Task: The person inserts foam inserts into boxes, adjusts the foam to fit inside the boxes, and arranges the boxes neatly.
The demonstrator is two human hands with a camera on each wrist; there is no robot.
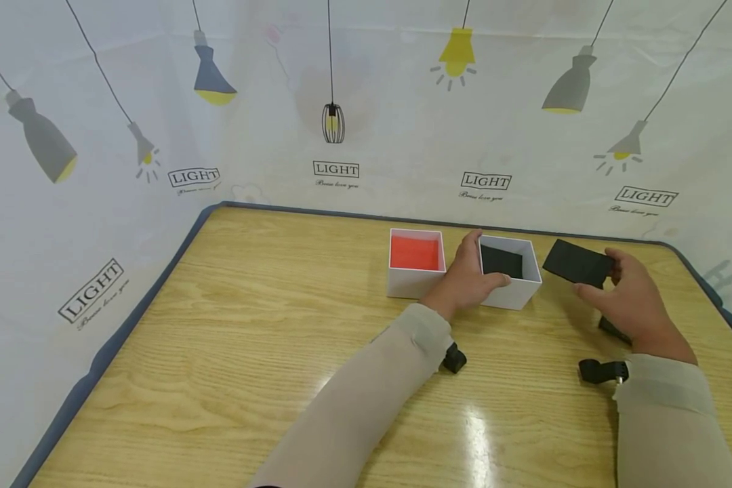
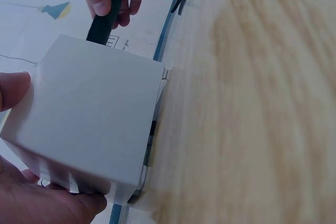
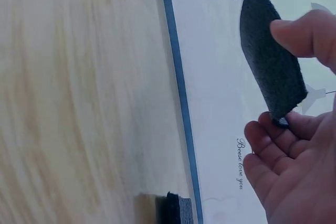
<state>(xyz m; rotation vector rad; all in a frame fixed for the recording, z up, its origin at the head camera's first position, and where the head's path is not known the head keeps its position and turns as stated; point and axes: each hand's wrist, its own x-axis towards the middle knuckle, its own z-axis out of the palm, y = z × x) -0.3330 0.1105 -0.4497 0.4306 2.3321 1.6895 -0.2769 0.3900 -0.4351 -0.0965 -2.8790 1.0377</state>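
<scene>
My left hand [image 1: 463, 278] grips a white open-topped box [image 1: 512, 293] from its left side, thumb along the front rim and fingers at the back corner. Inside that box lies a black piece of cloth [image 1: 501, 261]. Just to the right of the box, my right hand [image 1: 631, 295] pinches a flat black felt-like piece [image 1: 576, 263] between thumb and fingers. In the right wrist view this felt-like piece [image 3: 270, 51] hangs above the table. Left of my left hand stands a second white box [image 1: 407, 283] with a red piece of cloth [image 1: 415, 253] in it.
Another black piece [image 1: 614, 330] lies on the wooden table [image 1: 250, 339], partly hidden under my right hand. Black straps [image 1: 454, 357] hang at both wrists. A white sheet printed with lamps [image 1: 390, 135] rises behind the table's blue edge.
</scene>
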